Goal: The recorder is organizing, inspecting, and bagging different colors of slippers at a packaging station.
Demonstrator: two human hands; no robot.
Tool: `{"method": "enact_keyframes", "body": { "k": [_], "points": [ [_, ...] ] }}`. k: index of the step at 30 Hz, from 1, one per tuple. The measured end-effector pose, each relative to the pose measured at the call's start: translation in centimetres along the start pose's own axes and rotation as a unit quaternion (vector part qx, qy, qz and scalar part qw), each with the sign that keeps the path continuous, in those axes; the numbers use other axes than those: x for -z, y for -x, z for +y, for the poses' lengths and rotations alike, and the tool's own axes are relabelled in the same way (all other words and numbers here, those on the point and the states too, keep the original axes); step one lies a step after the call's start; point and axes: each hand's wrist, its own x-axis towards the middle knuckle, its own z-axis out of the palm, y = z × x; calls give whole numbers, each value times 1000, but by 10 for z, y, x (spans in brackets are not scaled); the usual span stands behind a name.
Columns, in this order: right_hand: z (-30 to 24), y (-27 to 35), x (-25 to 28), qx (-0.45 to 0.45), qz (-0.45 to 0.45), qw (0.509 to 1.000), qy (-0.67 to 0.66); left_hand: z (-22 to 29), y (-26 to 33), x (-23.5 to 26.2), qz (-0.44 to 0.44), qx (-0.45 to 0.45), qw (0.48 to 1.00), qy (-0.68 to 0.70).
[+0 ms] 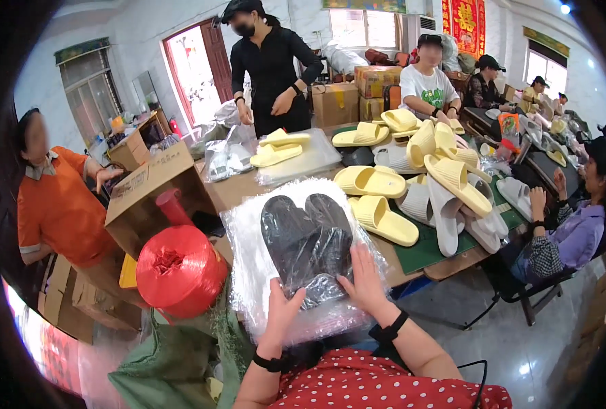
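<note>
A pair of black slippers (306, 238) lies inside a clear plastic bag in front of me, soles or tops not easy to tell through the shine. Beneath it is a stack of clear plastic bags (245, 279) on the table. My left hand (282, 312) touches the near left edge of the slippers' bag, thumb apart from the fingers. On the near right side my right hand (367, 281) lies against the bag with fingers stretched out. Neither hand is closed round anything I can see.
Yellow slippers (378, 221) and grey slippers (445, 221) are heaped to the right. A large red twine roll (180, 269) and an open cardboard box (149, 180) stand left. Across the table is a person in black (272, 75); other people sit or stand around.
</note>
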Motion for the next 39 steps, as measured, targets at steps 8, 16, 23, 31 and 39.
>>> {"method": "enact_keyframes", "body": {
  "k": [8, 16, 23, 31, 39],
  "points": [
    [-33, -9, 43, -70, 84, 981, -159, 1, 15, 11, -1, -36, 959, 282],
    [-55, -13, 69, -150, -27, 861, -485, -1, 31, 30, -95, -55, 915, 388],
    [-96, -8, 41, -141, 78, 859, -487, 1, 53, 15, -142, -13, 910, 390],
    [-85, 3, 24, 74, -32, 954, -289, -12, 72, 45, 13, -19, 911, 411],
    [-63, -2, 0, 59, -90, 983, -146, -83, 146, 209, 563, -89, 815, 107]
  ]
}}
